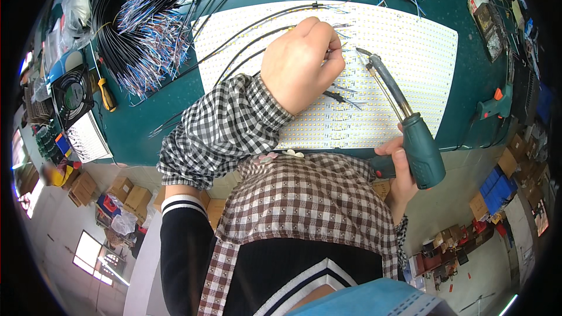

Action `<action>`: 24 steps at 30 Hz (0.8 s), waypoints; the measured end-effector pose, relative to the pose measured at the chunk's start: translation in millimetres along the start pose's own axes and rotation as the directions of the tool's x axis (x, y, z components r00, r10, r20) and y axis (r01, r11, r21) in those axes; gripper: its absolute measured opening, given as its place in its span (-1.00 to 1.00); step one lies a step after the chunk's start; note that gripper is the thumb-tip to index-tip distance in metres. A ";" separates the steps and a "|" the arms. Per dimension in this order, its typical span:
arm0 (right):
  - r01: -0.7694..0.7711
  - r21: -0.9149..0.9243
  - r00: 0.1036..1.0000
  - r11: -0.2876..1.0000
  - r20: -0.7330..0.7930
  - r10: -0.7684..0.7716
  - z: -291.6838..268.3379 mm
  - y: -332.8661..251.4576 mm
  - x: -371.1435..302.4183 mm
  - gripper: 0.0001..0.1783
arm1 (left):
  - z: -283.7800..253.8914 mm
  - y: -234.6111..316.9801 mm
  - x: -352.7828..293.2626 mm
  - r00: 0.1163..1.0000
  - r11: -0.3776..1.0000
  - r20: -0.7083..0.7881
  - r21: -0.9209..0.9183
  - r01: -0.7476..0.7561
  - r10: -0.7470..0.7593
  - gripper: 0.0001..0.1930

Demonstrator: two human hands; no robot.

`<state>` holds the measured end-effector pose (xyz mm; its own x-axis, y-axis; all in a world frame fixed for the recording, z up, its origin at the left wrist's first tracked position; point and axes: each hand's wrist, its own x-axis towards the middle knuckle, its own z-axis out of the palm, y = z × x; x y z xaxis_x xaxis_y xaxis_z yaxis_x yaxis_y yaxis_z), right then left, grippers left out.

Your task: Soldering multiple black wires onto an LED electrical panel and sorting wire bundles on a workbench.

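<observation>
A large white LED panel point(404, 41), dotted with rows of small yellowish chips, lies on the green table top. Over its middle, my left hand point(304, 61) is closed in a pinch on a black cable point(252, 55) running in from the left; thin wire ends show by the fingertips, though the grip itself is mostly hidden. My right hand point(401, 169) is wrapped round the dark green soldering gun point(424, 149). Its long barrel points up and left, with the tip just over the panel, right of my left fingers. Another cable end point(335, 96) rests below my left hand.
Thick bundles of black cables point(111, 35) with stripped coloured ends lie at the far left. A yellow screwdriver point(107, 95) and a small black fan point(72, 96) are left of the panel. On the right sit another green tool point(496, 105) and a dirty metal tray point(489, 29).
</observation>
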<state>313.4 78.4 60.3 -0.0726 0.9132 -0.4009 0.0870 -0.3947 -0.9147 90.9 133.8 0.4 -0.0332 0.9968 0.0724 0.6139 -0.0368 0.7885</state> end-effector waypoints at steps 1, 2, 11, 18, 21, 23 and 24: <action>0.004 -0.003 1.000 1.000 0.009 -0.004 -0.5 0.3 0.0 -0.85 | -0.3 0.3 0.1 1.000 1.000 -0.001 -0.001 0.001 -0.001 -0.89; 0.004 -0.003 1.000 1.000 0.009 -0.004 -1.1 0.7 0.0 -0.85 | -0.8 0.7 0.2 1.000 1.000 -0.001 -0.001 0.001 -0.001 -0.89; -0.041 0.004 0.997 0.999 -0.064 0.041 5.5 -1.2 -0.3 -0.85 | -0.2 4.1 1.1 0.999 0.998 0.009 0.048 0.032 -0.032 -0.91; -0.007 0.044 1.000 0.999 0.014 0.006 0.6 3.7 0.8 -0.83 | 7.4 4.9 -0.6 0.998 0.992 -0.048 0.118 0.035 -0.030 -0.90; -0.011 0.035 1.000 0.999 0.007 0.011 0.1 6.5 0.1 -0.78 | 8.2 6.0 -0.4 0.998 0.991 -0.053 0.127 0.041 -0.034 -0.90; -0.015 0.028 1.000 0.999 0.004 0.015 0.0 7.5 0.2 -0.75 | 8.1 6.2 -0.4 0.998 0.991 -0.055 0.129 0.043 -0.036 -0.90; -0.023 0.029 1.000 0.999 0.005 0.023 0.1 7.4 0.2 -0.73 | 8.1 6.3 -0.4 0.998 0.991 -0.051 0.129 0.044 -0.037 -0.90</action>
<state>313.9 75.7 53.4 -0.0759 0.9035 -0.4218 0.0602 -0.4181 -0.9064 101.1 133.7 0.4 -0.0962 0.9926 0.0739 0.7087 0.0162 0.7053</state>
